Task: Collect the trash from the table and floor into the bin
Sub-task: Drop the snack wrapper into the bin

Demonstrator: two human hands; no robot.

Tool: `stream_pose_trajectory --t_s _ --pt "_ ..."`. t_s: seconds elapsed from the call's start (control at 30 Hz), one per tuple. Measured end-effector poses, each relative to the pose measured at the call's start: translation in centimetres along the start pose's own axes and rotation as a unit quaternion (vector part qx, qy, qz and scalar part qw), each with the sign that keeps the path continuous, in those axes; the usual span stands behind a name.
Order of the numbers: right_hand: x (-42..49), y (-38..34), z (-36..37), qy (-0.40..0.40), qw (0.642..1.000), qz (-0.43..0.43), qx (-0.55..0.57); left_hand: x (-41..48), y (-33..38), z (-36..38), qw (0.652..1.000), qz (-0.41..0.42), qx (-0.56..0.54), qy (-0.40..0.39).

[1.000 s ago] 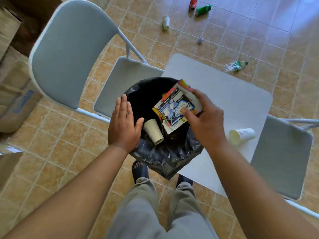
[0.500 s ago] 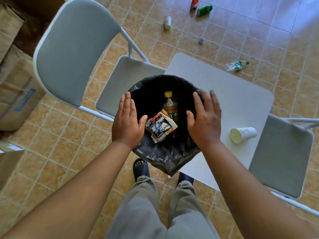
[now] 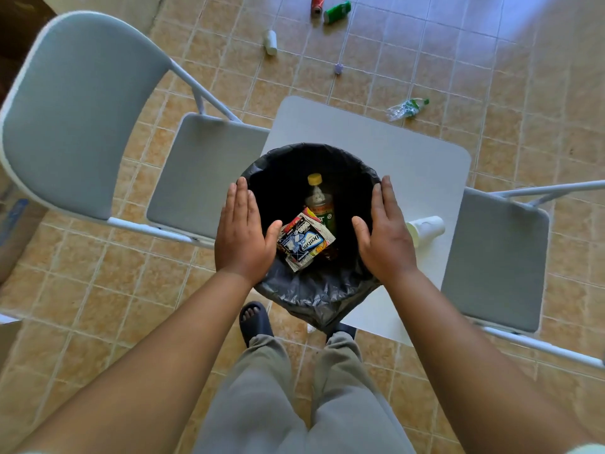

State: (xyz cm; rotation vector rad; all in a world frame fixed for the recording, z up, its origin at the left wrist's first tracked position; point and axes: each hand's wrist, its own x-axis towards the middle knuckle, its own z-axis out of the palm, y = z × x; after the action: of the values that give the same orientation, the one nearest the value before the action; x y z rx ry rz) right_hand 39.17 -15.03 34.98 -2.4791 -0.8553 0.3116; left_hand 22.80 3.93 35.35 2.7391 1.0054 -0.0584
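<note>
A bin lined with a black bag (image 3: pixel 314 299) sits at the near edge of the small white table (image 3: pixel 376 142). Inside lie a colourful gum wrapper (image 3: pixel 306 244) and a yellow-capped bottle (image 3: pixel 320 204). My left hand (image 3: pixel 242 237) grips the bin's left rim, thumb inside. On the right rim my right hand (image 3: pixel 386 237) grips the same way. A white paper cup (image 3: pixel 425 229) lies on its side on the table, just right of my right hand. On the floor beyond are a crushed plastic bottle (image 3: pixel 406 109), a white cup (image 3: pixel 270 42), a green can (image 3: pixel 337 12) and a red can (image 3: pixel 317 4).
A grey folding chair (image 3: pixel 82 116) stands left of the table and another chair (image 3: pixel 497 257) at the right. A small purple scrap (image 3: pixel 338 68) lies on the tiled floor. Cardboard boxes (image 3: pixel 13 231) sit at the far left. My feet are under the bin.
My right hand let go of the gum wrapper, which dropped into the bin, and then moved onto the right rim. The paper cup seen in the bin earlier is out of sight.
</note>
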Motion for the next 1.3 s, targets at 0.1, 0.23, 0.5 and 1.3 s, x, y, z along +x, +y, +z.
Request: stream_pose_trajectory --t_s 0.1,0.23,0.5,1.3 --pt "-0.8 2.1 -1.1 0.009 1.000 0.020 -0.009 0.1 2.2 0.4 1.000 0.014 -0.001 -0.008" --pt "-1.9 4.3 -2.3 0.014 0.999 0.034 -0.003 0.2 4.6 1.0 0.999 0.031 -0.001 -0.010" --pt "-2.6 6.9 -4.9 0.030 0.988 0.049 0.143 0.1 7.1 1.5 0.999 0.051 0.007 -0.005" --pt "4.7 22.4 1.8 -0.268 0.906 0.052 -0.323 0.1 6.9 2.5 0.997 0.057 0.006 0.047"
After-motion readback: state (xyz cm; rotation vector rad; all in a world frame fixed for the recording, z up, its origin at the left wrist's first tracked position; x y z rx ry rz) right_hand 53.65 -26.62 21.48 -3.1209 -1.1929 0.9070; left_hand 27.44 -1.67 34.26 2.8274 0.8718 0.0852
